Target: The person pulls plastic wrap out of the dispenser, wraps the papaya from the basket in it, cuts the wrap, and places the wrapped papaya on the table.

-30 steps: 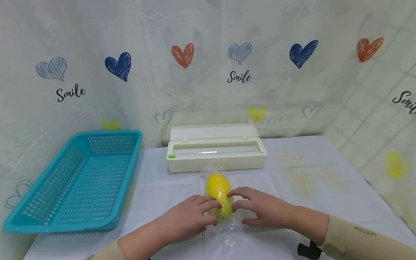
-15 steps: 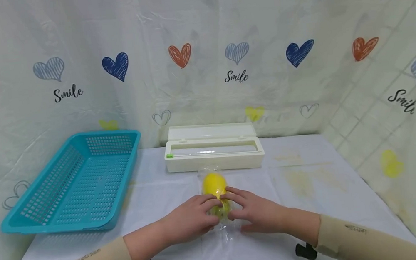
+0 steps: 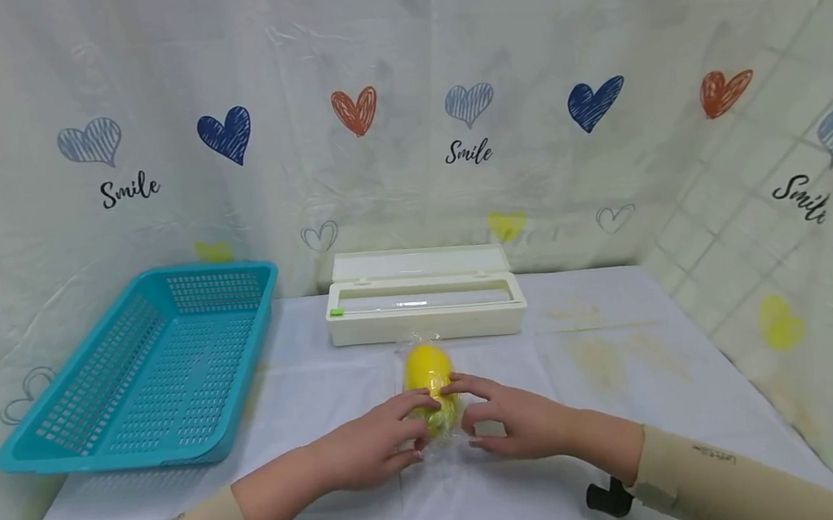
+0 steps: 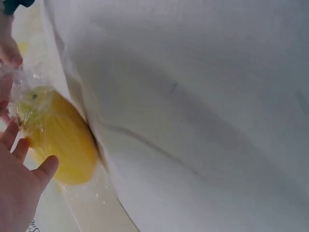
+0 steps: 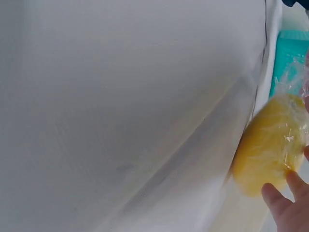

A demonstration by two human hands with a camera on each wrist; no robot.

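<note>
A yellow oval fruit with a greenish near end lies on the white cloth, wrapped in clear cling film. My left hand rests its fingertips on the fruit's near left side. On the other side my right hand touches the top with its index finger, the thumb and other fingers loosely bent beside it. The left wrist view shows the left hand's fingers spread against the film, which bunches at the greenish end. In the right wrist view the right fingertips meet the fruit's side.
Behind the fruit stands a white cling film dispenser with its lid raised and a green slider at the left. A turquoise plastic basket sits at the left. A printed curtain hangs along the back, and brownish stains mark the cloth at right.
The film's loose end, which stretched toward me, is now folded up against the fruit's near end. Both hands stay close around the fruit, and the head view has shifted slightly.
</note>
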